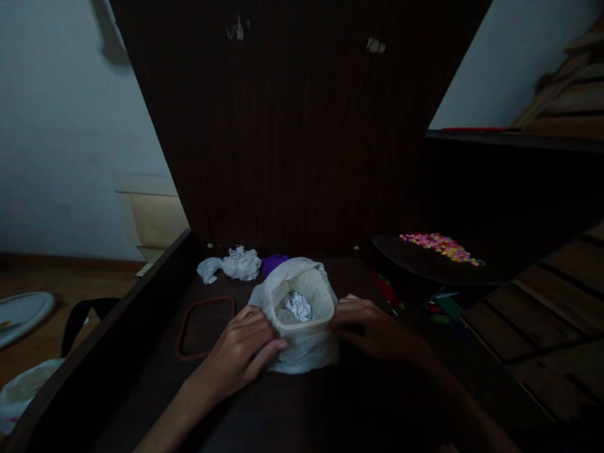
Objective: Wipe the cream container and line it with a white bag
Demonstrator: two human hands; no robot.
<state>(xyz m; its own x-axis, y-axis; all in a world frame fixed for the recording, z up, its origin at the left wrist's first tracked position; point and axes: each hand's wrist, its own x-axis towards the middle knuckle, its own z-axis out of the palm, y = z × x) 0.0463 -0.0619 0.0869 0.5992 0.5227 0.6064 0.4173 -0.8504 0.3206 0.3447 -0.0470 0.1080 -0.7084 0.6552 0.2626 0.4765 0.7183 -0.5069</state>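
A small square-mouthed bin (300, 327) stands upright on the dark wooden surface, lined with a whitish plastic bag (302, 358) whose edge is folded down over the outside. Crumpled white paper (299, 306) lies at the bottom of it. My left hand (248, 343) is closed on the bag at the bin's left front corner, thumb along the front. At the right side, the fingers of my right hand (361, 324) pinch the bag just below the rim; their tips are partly hidden in shadow. Left of the bin lies a brown rounded-square frame (179, 336), flat on the surface.
Crumpled white bags (240, 263) and a purple item (274, 263) lie behind the bin, by the dark back panel (283, 138). A raised side board (113, 333) bounds the left. On the right, a curved shelf (406, 258) carries a colourful beaded strip (443, 246).
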